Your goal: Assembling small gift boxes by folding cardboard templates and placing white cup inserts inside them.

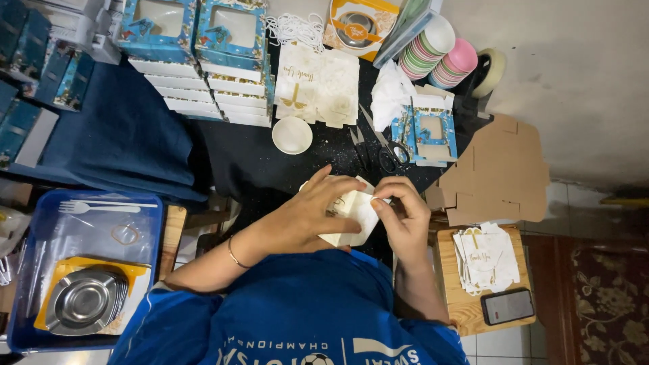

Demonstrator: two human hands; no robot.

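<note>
**Both hands on the cream card, mid-fold**

I'm looking down at 2 hands working 1 piece. The left hand (307,213) lies curled over the cream card (351,216), fingers spread across its top face and pressing it; the right hand (403,220) pinches the card's right edge between thumb and fingertips. The card sits between both hands, lifted just above the black surface (250,159). I judge this as a fold or crease being set; the next move, I think, calls for a steady pinch along that edge so the panel doesn't spring back.

Just beyond the right hand lie black-handled scissors (389,152), and past them a half-assembled blue window box (429,135). Beyond the left hand sits a small white bowl (292,135), then a pile of cream printed sheets (318,84) with gold script. Further out, stacked blue window boxes (203,40). Right of the right hand: flat brown cardboard cutouts (500,169), and nearer me, a stack of small cream cards (487,257) beside a dark phone (508,305).
</note>
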